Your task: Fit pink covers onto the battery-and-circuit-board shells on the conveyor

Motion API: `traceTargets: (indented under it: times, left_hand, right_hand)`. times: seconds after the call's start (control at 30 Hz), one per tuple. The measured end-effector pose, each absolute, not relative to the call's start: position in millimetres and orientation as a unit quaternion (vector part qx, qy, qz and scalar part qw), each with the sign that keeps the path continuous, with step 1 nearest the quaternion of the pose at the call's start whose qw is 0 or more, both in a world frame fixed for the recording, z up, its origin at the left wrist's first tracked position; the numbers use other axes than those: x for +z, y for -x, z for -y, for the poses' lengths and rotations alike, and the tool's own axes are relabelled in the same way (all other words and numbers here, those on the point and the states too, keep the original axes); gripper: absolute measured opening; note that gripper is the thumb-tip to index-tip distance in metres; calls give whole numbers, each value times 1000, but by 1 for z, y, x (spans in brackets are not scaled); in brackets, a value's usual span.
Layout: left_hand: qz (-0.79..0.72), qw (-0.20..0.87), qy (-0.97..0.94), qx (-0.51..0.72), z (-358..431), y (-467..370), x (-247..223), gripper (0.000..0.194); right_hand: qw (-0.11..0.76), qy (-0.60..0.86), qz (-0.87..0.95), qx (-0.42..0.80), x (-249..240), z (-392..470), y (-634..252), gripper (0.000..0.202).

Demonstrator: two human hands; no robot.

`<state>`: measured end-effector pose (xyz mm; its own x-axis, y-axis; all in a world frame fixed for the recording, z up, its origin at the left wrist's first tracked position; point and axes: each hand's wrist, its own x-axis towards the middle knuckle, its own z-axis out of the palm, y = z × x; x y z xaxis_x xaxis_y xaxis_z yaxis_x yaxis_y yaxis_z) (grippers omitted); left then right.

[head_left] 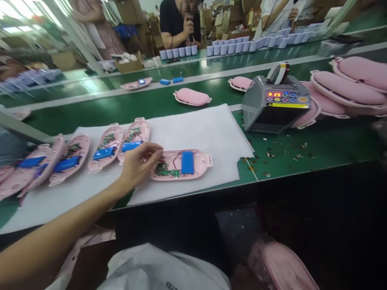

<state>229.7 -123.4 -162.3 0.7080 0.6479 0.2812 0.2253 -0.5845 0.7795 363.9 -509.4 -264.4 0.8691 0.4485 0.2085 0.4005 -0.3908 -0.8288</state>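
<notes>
My left hand (139, 163) reaches in from the left, its bent fingers and thumb at the left end of an open pink casing (199, 163). The hand hides that end. Inside the casing lie a blue battery (188, 162), a green circuit board (166, 172) and thin wires. The casing rests on a white foam sheet (205, 129). Left of my hand stand several similar open casings (105, 147) with blue batteries, tilted and partly overlapping. At the bottom right, low beside my lap, is a blurred pink casing (287, 266). My right hand cannot be made out.
A grey tape dispenser (275, 108) stands behind the foam's right side. Closed pink casings (350, 86) are piled at the right; another (192, 97) lies beyond the foam. Small scraps (269, 154) litter the green table (326, 149). People and rows of pale cups (231, 48) are at the back.
</notes>
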Motion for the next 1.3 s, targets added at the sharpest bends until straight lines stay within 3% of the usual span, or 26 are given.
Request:
traceTargets:
  times: [0.1,0.17,0.3,0.37,0.47,0.57,0.67,0.77,0.83,0.9,0.93,1.03,1.13,1.2,1.3]
  left_hand:
    - [-260,380,-832,310,123,-228,-160,21]
    - [-247,393,-827,318,121,-224,-159,21]
    - [-214,434,-814,320,116,-216,-162,17]
    - [-205,451,-802,333,113,-214,-164,13]
    - [-203,484,-777,347,109,-213,-165,10]
    - [-203,492,-767,359,110,-210,-166,10]
    - [-165,468,-781,379,112,-209,-168,10]
    - [-129,409,-807,406,112,-208,-173,9]
    - [-115,350,-829,420,111,-207,-176,10]
    - [-98,296,-845,433,110,-205,-175,12]
    - [-90,275,-850,441,110,-204,-175,12]
    - [-63,217,-855,467,112,-201,-170,11]
    - [-49,208,-845,491,117,-202,-167,12]
    - [-61,247,-827,501,119,-206,-169,14]
    - [-103,316,-792,512,116,-211,-175,14]
  right_hand:
    - [481,821,303,57,-219,514,-360,24]
    - [532,759,362,102,-193,480,-375,22]
    - [697,603,342,182,-163,356,-408,40]
    - [715,585,301,237,-157,297,-409,46]
    - [608,644,373,277,-147,241,-397,37]
    - [394,725,532,190,-128,218,-384,16]
    - [179,725,654,122,-110,203,-375,40]
    - [97,722,665,166,-106,192,-375,69]
    - [55,759,619,195,-110,192,-383,55]
    - [39,779,596,190,-113,199,-393,19]
    - [56,777,604,167,-113,204,-397,16]
    - [115,731,673,-4,-106,216,-396,27]
    - [65,617,762,-187,-98,218,-376,31]
    - [69,570,788,-220,-96,213,-363,29]
    - [167,612,749,-192,-97,207,-354,22]
